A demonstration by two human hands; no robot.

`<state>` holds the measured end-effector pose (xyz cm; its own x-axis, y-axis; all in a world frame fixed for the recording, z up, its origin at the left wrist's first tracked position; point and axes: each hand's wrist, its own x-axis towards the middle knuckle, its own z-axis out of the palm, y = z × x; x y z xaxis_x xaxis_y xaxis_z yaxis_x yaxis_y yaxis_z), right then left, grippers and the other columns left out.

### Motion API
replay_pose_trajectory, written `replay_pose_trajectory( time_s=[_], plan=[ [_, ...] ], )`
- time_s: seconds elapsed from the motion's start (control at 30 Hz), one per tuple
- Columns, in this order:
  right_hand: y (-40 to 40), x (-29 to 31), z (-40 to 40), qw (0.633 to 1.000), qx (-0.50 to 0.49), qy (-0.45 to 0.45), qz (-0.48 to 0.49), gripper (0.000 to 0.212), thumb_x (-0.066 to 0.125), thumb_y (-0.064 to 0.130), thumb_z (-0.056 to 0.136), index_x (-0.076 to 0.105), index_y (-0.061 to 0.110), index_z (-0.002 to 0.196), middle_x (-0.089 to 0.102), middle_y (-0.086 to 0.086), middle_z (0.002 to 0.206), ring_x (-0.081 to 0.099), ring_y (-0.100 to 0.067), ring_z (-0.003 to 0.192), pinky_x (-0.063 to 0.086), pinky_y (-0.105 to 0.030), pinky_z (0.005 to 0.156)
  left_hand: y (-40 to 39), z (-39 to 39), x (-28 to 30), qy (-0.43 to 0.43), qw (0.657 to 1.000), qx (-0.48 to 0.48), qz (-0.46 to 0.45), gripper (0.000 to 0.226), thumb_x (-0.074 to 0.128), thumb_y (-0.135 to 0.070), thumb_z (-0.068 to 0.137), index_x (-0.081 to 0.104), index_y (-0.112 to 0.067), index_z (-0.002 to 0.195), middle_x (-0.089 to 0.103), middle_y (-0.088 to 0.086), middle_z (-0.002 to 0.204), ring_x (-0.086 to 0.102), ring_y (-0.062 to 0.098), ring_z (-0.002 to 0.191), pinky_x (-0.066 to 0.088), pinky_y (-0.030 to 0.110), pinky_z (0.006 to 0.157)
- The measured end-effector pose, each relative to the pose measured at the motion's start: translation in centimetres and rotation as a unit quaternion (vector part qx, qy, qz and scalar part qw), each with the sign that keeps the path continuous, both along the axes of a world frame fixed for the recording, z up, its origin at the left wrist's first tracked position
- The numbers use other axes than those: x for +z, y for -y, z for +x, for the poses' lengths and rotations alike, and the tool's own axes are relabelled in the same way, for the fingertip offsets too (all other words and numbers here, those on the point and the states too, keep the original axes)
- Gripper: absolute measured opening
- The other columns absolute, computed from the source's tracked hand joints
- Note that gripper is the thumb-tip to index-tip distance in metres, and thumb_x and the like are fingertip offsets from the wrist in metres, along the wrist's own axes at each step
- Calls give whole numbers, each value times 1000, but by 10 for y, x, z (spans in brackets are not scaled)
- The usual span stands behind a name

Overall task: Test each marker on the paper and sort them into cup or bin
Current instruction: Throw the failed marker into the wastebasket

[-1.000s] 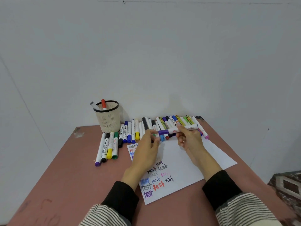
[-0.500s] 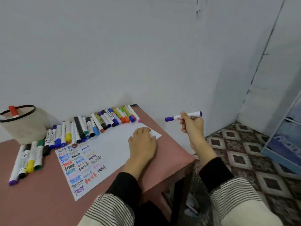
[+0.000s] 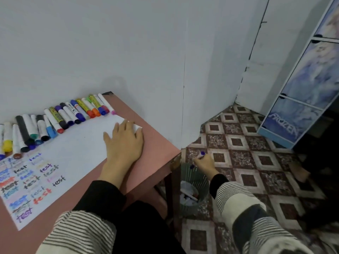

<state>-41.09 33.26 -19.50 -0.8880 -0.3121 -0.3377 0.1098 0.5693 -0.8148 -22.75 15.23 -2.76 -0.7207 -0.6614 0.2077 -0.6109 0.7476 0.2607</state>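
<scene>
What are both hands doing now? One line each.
Left hand: open, flat on the paper.
Right hand: holding the purple marker above the bin.

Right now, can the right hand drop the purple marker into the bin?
Probably yes. The right hand holds the purple marker just above the far rim of the bin, whose open top is uncovered beside the table leg.

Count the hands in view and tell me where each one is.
2. The left hand lies flat on the white paper at its far corner, on the table. The right hand grips a purple marker above the green bin on the floor.
</scene>
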Motion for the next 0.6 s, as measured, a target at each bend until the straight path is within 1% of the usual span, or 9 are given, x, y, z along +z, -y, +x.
replay_pose_trajectory(
  time_s=[0.07, 0.13, 0.23, 0.27, 0.33, 0.37, 0.43, 0.53, 0.6],
  plan=[
    [-7, -18, 5, 1000, -5, 21, 20, 16, 56, 9, 88, 56, 6, 73, 59, -11, 75, 58, -26, 77, 47, -36, 68, 1, -2, -1, 3, 1000, 0, -6, 51, 24, -39, 102, 35, -15, 145, 33, 7, 154, 24, 28, 144, 13, 56, 116],
    [-10, -21, 13, 999, -9, 26, 32, 17, 53, 10, 92, 59, 0, 81, 62, -20, 84, 57, -28, 78, 46, -38, 68, 1, -2, -2, 1, 1000, -2, -13, 50, 24, -40, 101, 38, -15, 143, 38, 7, 151, 30, 28, 141, 17, 58, 114],
    [-8, -24, 15, 998, -11, 33, 55, 25, 52, 9, 95, 61, -13, 101, 62, -31, 107, 61, -37, 98, 48, -44, 81, 1, -2, -1, -1, 1000, -3, -13, 49, 24, -40, 101, 39, -16, 141, 39, 7, 150, 32, 28, 139, 19, 58, 113],
    [-6, -24, 16, 998, -6, 34, 61, 23, 52, 9, 95, 61, -11, 98, 63, -31, 109, 62, -37, 99, 49, -44, 83, 1, -2, -2, 0, 1000, -2, -12, 49, 25, -40, 101, 38, -16, 142, 38, 7, 151, 32, 28, 139, 19, 58, 113],
    [-3, -28, 13, 997, 3, 30, 74, 19, 53, 9, 94, 59, -8, 87, 64, -31, 103, 63, -36, 93, 50, -44, 78, 1, -2, -2, 1, 1000, -2, -12, 50, 25, -40, 101, 37, -15, 143, 37, 7, 151, 31, 28, 140, 18, 57, 114],
    [-2, -31, 11, 996, 5, 27, 83, 19, 53, 9, 93, 57, -8, 84, 63, -29, 96, 62, -34, 87, 49, -43, 72, 0, -2, -2, 1, 1000, -1, -12, 50, 25, -40, 101, 37, -15, 143, 37, 8, 151, 30, 28, 140, 18, 57, 114],
    [1, -30, 12, 997, 5, 22, 80, 12, 53, 8, 90, 52, -1, 81, 57, -17, 83, 54, -25, 72, 42, -34, 62, 0, -3, -2, -1, 1000, 0, -9, 50, 25, -40, 101, 37, -15, 143, 37, 8, 152, 30, 28, 140, 17, 57, 114],
    [10, -20, 10, 999, -21, 9, 35, 3, 48, 6, 88, 47, 8, 86, 51, -8, 77, 45, -19, 60, 36, -27, 52, 0, -3, -2, -5, 1000, 0, -2, 50, 25, -41, 101, 38, -16, 142, 37, 6, 151, 30, 27, 140, 17, 57, 114],
    [20, -10, 5, 999, -36, 6, -3, 10, 47, 5, 90, 50, 15, 89, 51, -6, 76, 45, -17, 58, 36, -24, 49, 1, -2, -2, -8, 1000, -1, 4, 49, 25, -40, 101, 38, -16, 142, 37, 6, 151, 29, 27, 141, 16, 57, 114]
  ],
)
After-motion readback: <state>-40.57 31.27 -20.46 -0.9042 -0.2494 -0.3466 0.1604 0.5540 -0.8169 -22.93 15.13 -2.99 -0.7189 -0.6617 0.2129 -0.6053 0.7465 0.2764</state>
